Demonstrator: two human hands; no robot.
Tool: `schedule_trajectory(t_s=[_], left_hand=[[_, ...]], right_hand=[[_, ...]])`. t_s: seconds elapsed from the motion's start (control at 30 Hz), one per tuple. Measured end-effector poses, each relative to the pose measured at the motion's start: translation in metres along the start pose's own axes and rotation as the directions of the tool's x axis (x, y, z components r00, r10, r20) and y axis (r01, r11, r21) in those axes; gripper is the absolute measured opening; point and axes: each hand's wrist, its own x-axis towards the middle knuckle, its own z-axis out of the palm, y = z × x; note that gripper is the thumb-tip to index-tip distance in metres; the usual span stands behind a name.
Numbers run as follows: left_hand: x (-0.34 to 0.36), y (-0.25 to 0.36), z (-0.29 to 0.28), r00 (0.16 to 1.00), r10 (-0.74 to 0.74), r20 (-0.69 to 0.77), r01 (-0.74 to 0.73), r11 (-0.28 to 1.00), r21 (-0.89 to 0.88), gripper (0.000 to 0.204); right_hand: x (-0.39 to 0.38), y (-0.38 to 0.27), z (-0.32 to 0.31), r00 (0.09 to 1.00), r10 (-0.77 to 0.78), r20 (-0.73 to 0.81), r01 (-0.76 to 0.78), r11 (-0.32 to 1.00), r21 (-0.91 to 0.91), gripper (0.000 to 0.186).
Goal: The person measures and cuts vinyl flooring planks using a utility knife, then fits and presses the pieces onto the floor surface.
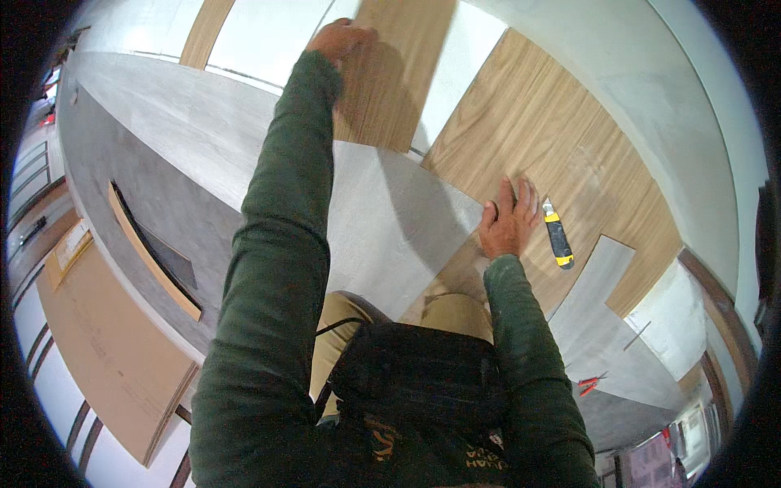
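My left hand (343, 41) is stretched far forward, its fingers curled at the left edge of a loose wood-look floor plank (386, 81). That plank is slightly blurred, and its near end lies by a grey sheet (390, 220). My right hand (510, 221) rests with fingers spread on the wood-look flooring (545, 122) in front of me, holding nothing. Just right of it lies a yellow and black utility knife (559, 236), its blade end pointing away from me.
A cut grey strip (598, 268) lies on the planks at right, with red-handled pliers (590, 384) nearer me. On the left are a curved wooden strip (150, 252) and brown cardboard (106, 342). Another wood-look piece (207, 32) lies far left; a pale wall (691, 122) bounds the right.
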Motion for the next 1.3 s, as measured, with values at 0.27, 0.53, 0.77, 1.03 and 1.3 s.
schedule_trajectory(t_s=[0.27,0.53,0.77,1.03,1.3], left_hand=[[-0.116,-0.028,0.019,0.922,-0.232,-0.31,-0.2,0.402,-0.894,0.028],[-0.127,0.026,0.168,0.795,-0.577,-0.191,-0.338,-0.159,-0.928,0.015],[-0.111,0.055,0.2,0.692,-0.705,-0.153,-0.482,-0.295,-0.825,0.019],[-0.12,0.048,0.231,0.93,-0.21,0.303,0.184,-0.447,-0.876,0.017],[-0.098,0.021,0.1,0.802,0.036,-0.597,0.117,0.969,0.216,0.069]], right_hand=[[0.0,0.004,-0.007,1.0,0.012,0.021,-0.012,1.0,-0.026,0.054],[0.002,0.001,-0.006,1.0,-0.006,-0.003,0.006,1.0,-0.013,0.052],[0.0,0.007,-0.007,0.999,-0.003,0.037,0.002,1.0,0.01,0.051],[0.0,0.0,-0.004,1.0,0.003,0.028,-0.004,1.0,0.012,0.049],[0.001,0.0,-0.002,1.0,-0.012,0.007,0.013,1.0,-0.005,0.05]])
